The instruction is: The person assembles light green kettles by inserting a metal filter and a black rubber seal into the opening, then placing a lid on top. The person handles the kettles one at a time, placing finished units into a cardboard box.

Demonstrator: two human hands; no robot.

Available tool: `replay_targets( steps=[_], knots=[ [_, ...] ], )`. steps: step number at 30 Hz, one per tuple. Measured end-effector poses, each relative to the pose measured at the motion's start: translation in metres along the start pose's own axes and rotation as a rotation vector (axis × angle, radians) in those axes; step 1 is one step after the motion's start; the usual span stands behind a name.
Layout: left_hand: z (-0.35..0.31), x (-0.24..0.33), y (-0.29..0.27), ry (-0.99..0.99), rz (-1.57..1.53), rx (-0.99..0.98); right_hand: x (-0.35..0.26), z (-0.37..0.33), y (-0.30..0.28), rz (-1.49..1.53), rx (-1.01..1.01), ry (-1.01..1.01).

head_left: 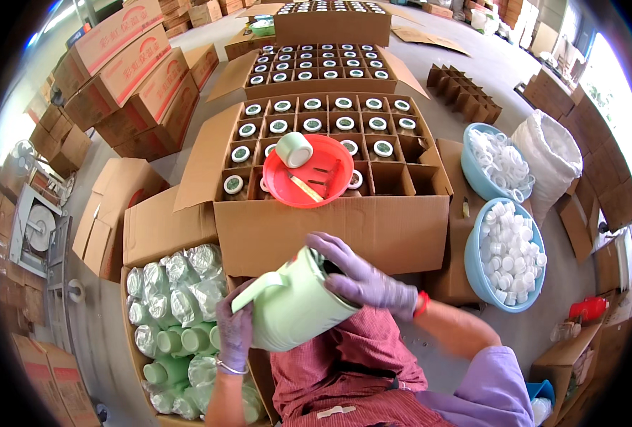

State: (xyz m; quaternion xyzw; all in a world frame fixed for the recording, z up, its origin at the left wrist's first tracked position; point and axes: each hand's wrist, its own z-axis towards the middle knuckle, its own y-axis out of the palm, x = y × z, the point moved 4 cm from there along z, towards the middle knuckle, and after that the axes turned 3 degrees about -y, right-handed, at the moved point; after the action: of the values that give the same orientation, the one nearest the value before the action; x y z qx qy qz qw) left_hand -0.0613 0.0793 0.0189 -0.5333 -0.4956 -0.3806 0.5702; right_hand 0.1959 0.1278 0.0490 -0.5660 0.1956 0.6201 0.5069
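Observation:
A pale green plastic jug casing [295, 306] with a side handle is tilted in front of my body, its dark open end toward the upper right. My left hand [235, 326], in a thin purple-grey glove, holds it from the handle side; part of the fingers is hidden behind the casing. Over the open end, the fingers of my right hand [362, 279], gloved alike, curl across the rim. Below and left, a carton [132, 341] holds several more green casings [170, 341], many in clear plastic wrap.
Ahead stands a divided carton [330, 231] of white-lidded glass bottles. A red basin [277, 191] rests on it, holding a pale green cup [294, 150] and small strips. At right are blue tubs of white rings [497, 160] and white caps [508, 252]. Stacked cartons [127, 71] stand left.

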Motion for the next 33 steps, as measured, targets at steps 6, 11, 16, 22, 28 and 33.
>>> replay_targets(
  steps=[6, 11, 16, 22, 28, 33],
  knots=[
    [0.001, -0.059, -0.032, 0.081, 0.376, -0.149, 0.135, 0.136, -0.085, -1.007, -0.070, 0.111],
    [0.001, -0.058, -0.024, -0.397, -0.303, -0.032, 0.192, 0.175, -0.082, -1.357, -0.548, 0.136],
    [0.011, -0.074, -0.032, -0.210, -0.114, -0.093, 0.170, 0.187, -0.109, -1.057, -0.277, 0.176],
    [0.019, -0.092, -0.025, -0.305, -0.275, -0.273, 0.030, 0.117, -0.057, -0.250, -0.208, -0.092],
    [0.016, -0.087, -0.006, -0.477, -0.652, -0.438, -0.058, 0.063, 0.006, -1.037, -0.462, -1.059],
    [0.018, -0.088, -0.003, -0.599, -0.672, -0.636, -0.068, 0.040, 0.023, -1.070, -0.597, -1.260]
  ],
)
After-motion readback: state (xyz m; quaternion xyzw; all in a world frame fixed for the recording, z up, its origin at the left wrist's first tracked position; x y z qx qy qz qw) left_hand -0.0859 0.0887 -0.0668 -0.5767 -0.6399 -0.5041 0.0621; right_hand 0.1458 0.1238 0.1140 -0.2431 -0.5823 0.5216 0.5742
